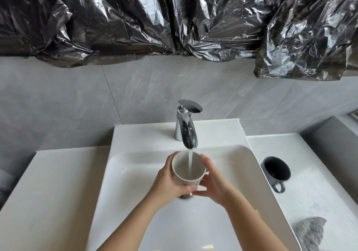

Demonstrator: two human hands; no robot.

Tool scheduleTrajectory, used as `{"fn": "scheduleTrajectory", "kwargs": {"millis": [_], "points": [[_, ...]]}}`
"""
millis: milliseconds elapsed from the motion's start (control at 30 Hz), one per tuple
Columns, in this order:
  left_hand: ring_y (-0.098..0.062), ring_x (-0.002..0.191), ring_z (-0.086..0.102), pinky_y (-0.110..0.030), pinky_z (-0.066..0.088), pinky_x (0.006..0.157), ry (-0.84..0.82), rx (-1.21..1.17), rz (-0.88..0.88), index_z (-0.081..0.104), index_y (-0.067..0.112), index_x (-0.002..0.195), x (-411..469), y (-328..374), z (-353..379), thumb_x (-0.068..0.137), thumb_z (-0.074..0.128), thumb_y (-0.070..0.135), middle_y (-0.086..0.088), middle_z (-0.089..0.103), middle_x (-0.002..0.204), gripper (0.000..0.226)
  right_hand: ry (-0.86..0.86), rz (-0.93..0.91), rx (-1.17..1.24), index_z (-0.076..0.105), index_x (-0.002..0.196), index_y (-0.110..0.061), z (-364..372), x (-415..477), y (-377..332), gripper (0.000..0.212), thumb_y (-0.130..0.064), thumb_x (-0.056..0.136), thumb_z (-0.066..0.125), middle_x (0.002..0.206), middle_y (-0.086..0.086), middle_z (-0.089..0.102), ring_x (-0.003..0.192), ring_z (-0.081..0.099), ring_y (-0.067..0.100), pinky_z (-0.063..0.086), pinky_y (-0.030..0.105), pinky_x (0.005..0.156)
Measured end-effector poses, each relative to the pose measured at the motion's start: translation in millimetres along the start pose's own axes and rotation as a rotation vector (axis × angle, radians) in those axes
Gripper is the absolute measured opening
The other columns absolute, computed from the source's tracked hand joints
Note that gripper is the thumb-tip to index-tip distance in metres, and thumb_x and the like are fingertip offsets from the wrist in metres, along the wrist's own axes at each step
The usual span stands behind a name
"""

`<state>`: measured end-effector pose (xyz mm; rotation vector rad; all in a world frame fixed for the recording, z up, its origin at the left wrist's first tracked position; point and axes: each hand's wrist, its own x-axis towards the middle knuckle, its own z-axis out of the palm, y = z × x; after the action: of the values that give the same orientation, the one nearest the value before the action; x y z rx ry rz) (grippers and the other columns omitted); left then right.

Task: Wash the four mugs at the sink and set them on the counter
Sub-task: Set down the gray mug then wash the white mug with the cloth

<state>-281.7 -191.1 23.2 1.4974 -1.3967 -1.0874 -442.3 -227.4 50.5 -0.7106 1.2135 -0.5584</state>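
Note:
I hold a pale mug point(184, 168) with a white inside over the white sink point(135, 165), right under the chrome faucet point(187, 128). A stream of water runs from the spout into the mug. My left hand point(168, 181) wraps the mug's left side and base. My right hand point(212, 181) cups its right side, thumb near the base. A dark grey mug point(277, 170) stands upright on the counter to the right of the sink, handle toward me.
White counter point(48, 192) spreads left of the sink and also to its right. A grey cloth point(310, 231) lies at the front right of the counter. Crinkled black plastic sheeting point(174, 18) hangs over the grey tiled wall above.

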Motion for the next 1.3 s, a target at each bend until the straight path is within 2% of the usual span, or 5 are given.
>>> {"fn": "scheduleTrajectory", "kwargs": {"millis": [133,333,600,1167,1300], "points": [[0.009,0.112,0.052,-0.017,0.047,0.089,0.057,0.014,0.015,0.039,0.048,0.125,-1.7,-0.1,6.4,0.051,0.090,0.026,0.038,0.053,0.118,0.093,0.322,-0.523,-0.360,0.038,0.144,-0.023,-14.4,-10.1,-25.8,0.059,-0.037,0.092,0.064,0.143,0.000,0.049,0.132,0.047,0.016,0.039,0.032,0.103],[0.007,0.105,0.055,-0.022,0.049,0.086,0.020,0.021,-0.012,0.038,0.052,0.117,3.0,12.3,8.9,0.049,0.086,0.036,0.037,0.055,0.112,0.085,0.221,-1.105,-0.792,0.031,0.149,-0.031,3.4,-36.1,-76.6,0.071,-0.003,0.087,0.052,0.157,-0.014,0.029,0.145,0.024,0.001,0.021,0.017,0.116],[0.009,0.102,0.055,-0.017,0.048,0.082,0.028,0.015,-0.018,0.037,0.056,0.113,5.3,15.5,12.2,0.051,0.087,0.034,0.034,0.056,0.109,0.083,0.304,-1.123,-0.997,0.035,0.150,-0.023,16.6,-27.2,-87.2,0.086,0.014,0.073,0.045,0.148,-0.008,0.043,0.133,0.038,0.015,0.019,-0.004,0.098],[0.010,0.106,0.053,-0.011,0.045,0.083,0.044,0.017,0.006,0.038,0.050,0.118,5.3,11.6,3.5,0.053,0.090,0.029,0.029,0.055,0.117,0.086,0.451,-1.210,-1.023,0.063,0.129,-0.021,7.2,-18.6,-73.1,0.075,0.004,0.064,0.036,0.137,-0.012,0.056,0.123,0.049,0.014,0.040,0.027,0.104],[0.007,0.112,0.052,-0.012,0.045,0.085,0.052,0.049,0.058,0.037,0.050,0.122,-1.8,11.1,-2.3,0.055,0.092,0.028,0.032,0.054,0.119,0.090,0.326,-0.971,-0.660,0.048,0.139,-0.032,-2.6,-26.6,-47.4,0.067,-0.004,0.079,0.042,0.147,-0.013,0.045,0.132,0.042,0.003,0.038,0.018,0.102]]}}
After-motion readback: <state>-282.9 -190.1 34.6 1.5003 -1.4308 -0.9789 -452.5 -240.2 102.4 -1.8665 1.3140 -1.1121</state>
